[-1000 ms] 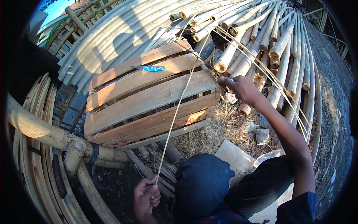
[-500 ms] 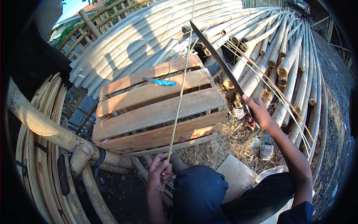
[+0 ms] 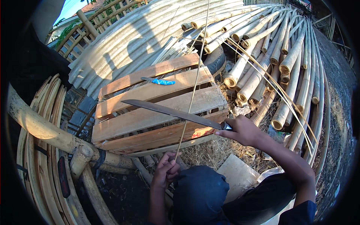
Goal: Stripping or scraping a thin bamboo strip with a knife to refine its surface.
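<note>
Bamboo strip (image 3: 194, 86) slants upward — left hand (image 3: 165, 171) gripping it low. Right hand (image 3: 243, 131) clasps a knife (image 3: 168, 111) across the strip.

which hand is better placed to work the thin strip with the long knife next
Right, I'd judge: the right hand grips the long knife by its handle, its blade crossing the thin strip in view. The left hand is occupied holding the strip.

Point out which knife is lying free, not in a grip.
The short blue-handled knife, lying on the slatted wooden crate; the other, a long dark blade, is held in the right grip.
</note>
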Demonstrator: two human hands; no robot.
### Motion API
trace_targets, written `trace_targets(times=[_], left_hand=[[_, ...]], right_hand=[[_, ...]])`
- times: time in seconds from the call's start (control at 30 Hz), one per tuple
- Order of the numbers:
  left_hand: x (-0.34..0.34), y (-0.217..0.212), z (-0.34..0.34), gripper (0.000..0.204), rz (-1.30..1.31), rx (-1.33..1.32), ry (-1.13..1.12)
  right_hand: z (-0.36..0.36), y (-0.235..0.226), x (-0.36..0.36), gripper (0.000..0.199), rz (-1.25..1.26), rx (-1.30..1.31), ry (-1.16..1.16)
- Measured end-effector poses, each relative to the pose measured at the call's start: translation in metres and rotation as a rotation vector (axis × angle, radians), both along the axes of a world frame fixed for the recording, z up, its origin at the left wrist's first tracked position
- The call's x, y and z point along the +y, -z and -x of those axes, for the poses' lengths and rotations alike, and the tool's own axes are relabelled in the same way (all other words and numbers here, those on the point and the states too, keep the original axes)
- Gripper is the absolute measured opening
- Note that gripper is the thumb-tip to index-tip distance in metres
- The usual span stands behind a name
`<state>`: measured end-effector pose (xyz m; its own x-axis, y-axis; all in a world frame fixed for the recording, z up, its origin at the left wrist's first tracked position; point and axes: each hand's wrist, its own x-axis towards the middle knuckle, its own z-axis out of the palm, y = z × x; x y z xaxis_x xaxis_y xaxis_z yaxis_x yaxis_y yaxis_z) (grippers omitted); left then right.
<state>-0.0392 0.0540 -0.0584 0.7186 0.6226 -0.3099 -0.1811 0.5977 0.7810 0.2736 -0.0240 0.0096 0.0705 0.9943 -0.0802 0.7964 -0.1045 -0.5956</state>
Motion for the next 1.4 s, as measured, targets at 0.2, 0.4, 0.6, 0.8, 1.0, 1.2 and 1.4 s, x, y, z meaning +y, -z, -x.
trace_targets(times=[0.2, 0.4, 0.6, 0.8, 1.0, 1.2, 1.4], left_hand=[[-0.006, -0.01, 0.02, 0.03, 0.167, -0.023, 0.081], [-0.016, -0.026, 0.017, 0.03, 0.063, 0.176, 0.085], [-0.04, -0.042, 0.009, 0.031, -0.08, 0.394, -0.041], [-0.045, -0.048, 0.019, 0.025, 0.04, 0.329, 0.019], [-0.032, -0.053, 0.002, 0.03, -0.013, 0.377, -0.012], [-0.054, -0.044, 0.015, 0.024, 0.01, 0.434, -0.04], [-0.042, -0.047, 0.018, 0.029, 0.108, 0.339, -0.003]], right_hand=[[0.023, 0.003, 0.001, 0.067, 0.031, -0.02, -0.097], [0.03, 0.013, 0.006, 0.069, 0.088, 0.008, -0.119], [0.027, 0.011, 0.007, 0.068, 0.083, -0.046, -0.114], [0.009, -0.003, 0.012, 0.069, 0.162, 0.215, 0.212], [0.041, 0.004, 0.004, 0.073, 0.076, -0.062, -0.103], [0.032, -0.003, 0.017, 0.067, 0.142, 0.072, 0.017], [0.051, 0.004, 0.007, 0.067, 0.143, -0.159, -0.153]])
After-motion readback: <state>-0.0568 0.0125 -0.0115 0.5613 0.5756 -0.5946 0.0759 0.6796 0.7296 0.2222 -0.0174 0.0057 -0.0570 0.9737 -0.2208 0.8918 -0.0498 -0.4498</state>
